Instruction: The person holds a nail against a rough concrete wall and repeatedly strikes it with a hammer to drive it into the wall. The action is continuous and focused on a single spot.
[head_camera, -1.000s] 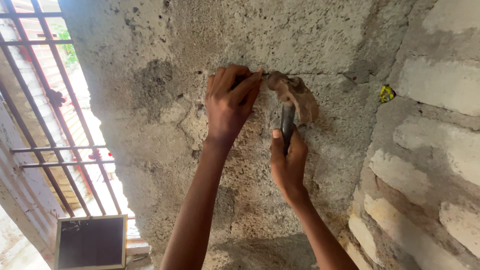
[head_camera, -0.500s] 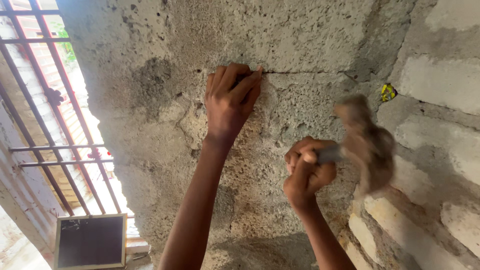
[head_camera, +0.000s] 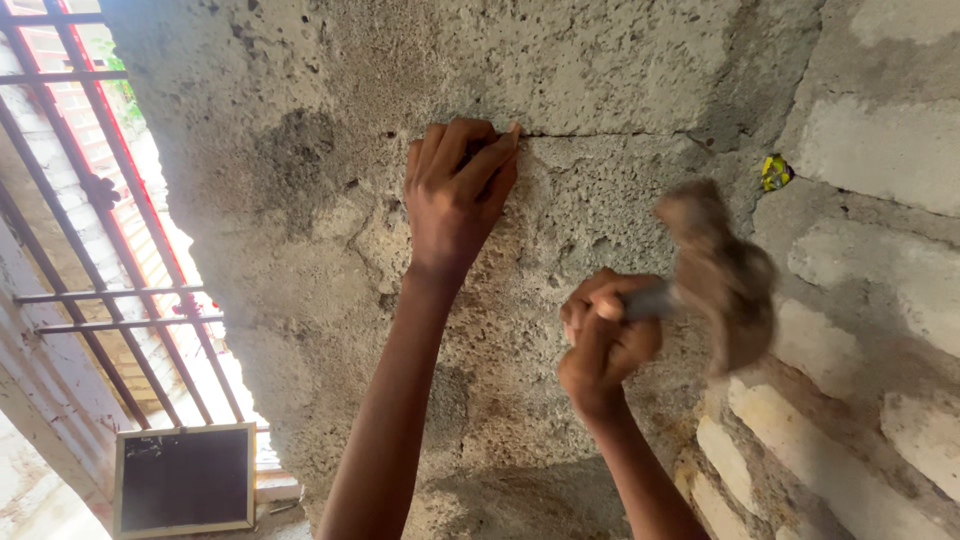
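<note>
Concrete, rough and grey, fills my view: the left hand (head_camera: 455, 195) is curled tight against the wall (head_camera: 600, 70) at a thin horizontal crack (head_camera: 600, 133), pinching something I cannot make out. The right hand (head_camera: 605, 335) is fisted round the blurred, dust-caked hammer (head_camera: 720, 275), held off to the right. I reckon a stray blow could catch those left fingertips (head_camera: 505, 145), they sit so close.
</note>
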